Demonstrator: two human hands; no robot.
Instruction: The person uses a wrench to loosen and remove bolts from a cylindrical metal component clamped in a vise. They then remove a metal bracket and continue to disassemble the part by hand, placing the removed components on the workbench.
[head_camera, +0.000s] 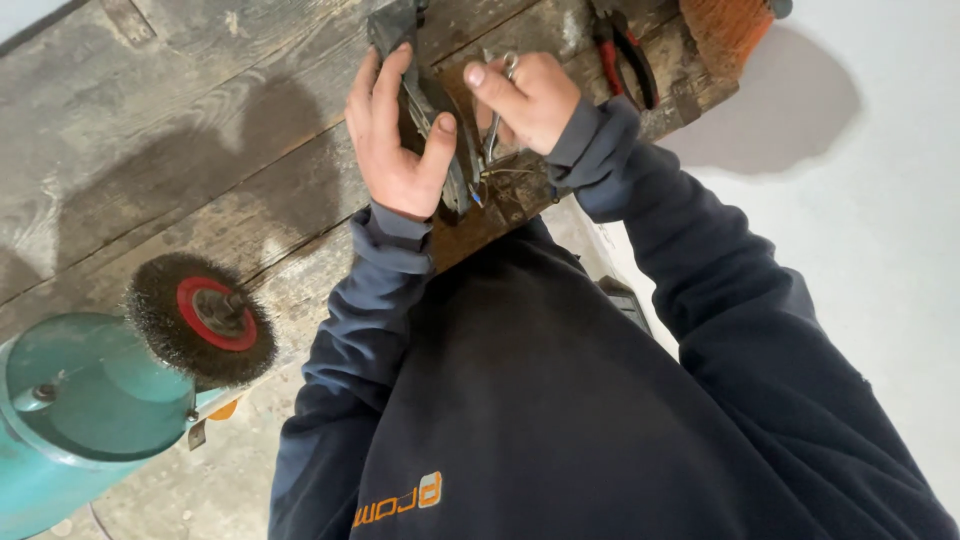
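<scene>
1. Hands meet over the wooden tabletop (200, 150), near its front edge.
2. Left hand (395, 140) wraps a dark flat part (400, 30), thumb pressed on its face; the part's top end is cut off by the frame.
3. Right hand (530, 100) pinches a slim metal tool (497, 110) against that part; its tip is hard to make out.
4. Red-handled pliers (625, 55) lie beyond, partly cropped.
5. Wire brush wheel (200, 320) sits at lower left on a teal machine (80, 410).

Dark navy sweatshirt (560, 400) (orange chest print), ribbed cuffs
</scene>
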